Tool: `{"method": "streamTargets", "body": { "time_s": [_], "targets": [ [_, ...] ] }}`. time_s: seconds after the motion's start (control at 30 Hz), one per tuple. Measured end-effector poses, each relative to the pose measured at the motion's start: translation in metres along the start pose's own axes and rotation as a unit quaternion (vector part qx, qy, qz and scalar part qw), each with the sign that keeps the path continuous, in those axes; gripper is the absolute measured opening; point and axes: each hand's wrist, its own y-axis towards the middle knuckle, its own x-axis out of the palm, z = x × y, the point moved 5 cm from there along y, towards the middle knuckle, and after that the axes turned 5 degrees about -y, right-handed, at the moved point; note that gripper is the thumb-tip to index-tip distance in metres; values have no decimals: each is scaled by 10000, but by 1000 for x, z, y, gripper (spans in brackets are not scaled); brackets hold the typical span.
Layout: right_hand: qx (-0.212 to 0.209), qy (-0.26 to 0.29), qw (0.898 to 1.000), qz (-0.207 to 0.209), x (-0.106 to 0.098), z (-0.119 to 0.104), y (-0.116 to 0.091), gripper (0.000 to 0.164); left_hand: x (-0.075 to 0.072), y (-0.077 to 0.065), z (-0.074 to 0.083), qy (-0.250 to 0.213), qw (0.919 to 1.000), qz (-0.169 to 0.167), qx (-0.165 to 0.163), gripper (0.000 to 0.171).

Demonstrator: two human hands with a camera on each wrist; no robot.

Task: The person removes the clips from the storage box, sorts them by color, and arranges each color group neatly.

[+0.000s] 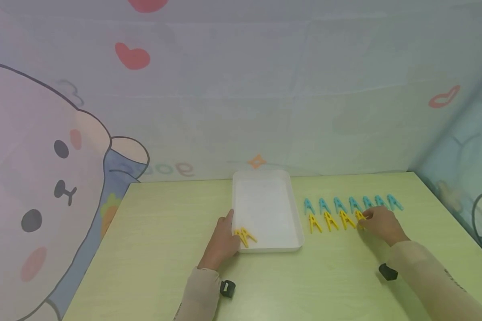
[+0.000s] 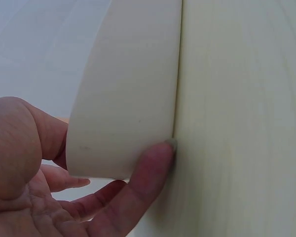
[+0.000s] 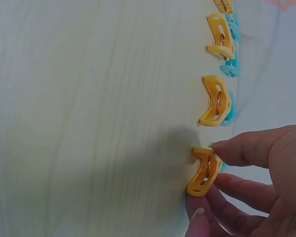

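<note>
In the head view my left hand [image 1: 222,243] grips the lower left corner of a white tray [image 1: 267,207]; the left wrist view has its fingers around the tray's wall [image 2: 123,98]. Two yellow clothespins [image 1: 247,235] lie in that corner, partly behind the hand. Over on the right, my right hand [image 1: 382,225] pinches the yellow clothespin [image 3: 206,174] at the right end of a short yellow row. The others in that row, such as one yellow clothespin [image 1: 330,222], lie to its left. Just behind runs a row of several blue clothespins [image 1: 323,206], one partly hidden by the hand.
The pale wood-grain table [image 1: 164,223] ends at a printed cloth backdrop [image 1: 225,111] close behind the tray. A second cloth [image 1: 478,147] hangs along the right side. Black bands with a block [image 1: 227,289] sit at both wrists.
</note>
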Motion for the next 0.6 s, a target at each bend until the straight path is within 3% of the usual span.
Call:
{"method": "streamTargets", "body": {
  "time_s": [0.4,0.6],
  "targets": [
    [-12,31,10000,-78,0,-4,0,45,0,-1,-2,-88,9999,-59,-36,77],
    [-65,142,9996,245,-8,-16,-4,44,-2,-3,1,-178,9998,-122,-54,77]
  ]
}}
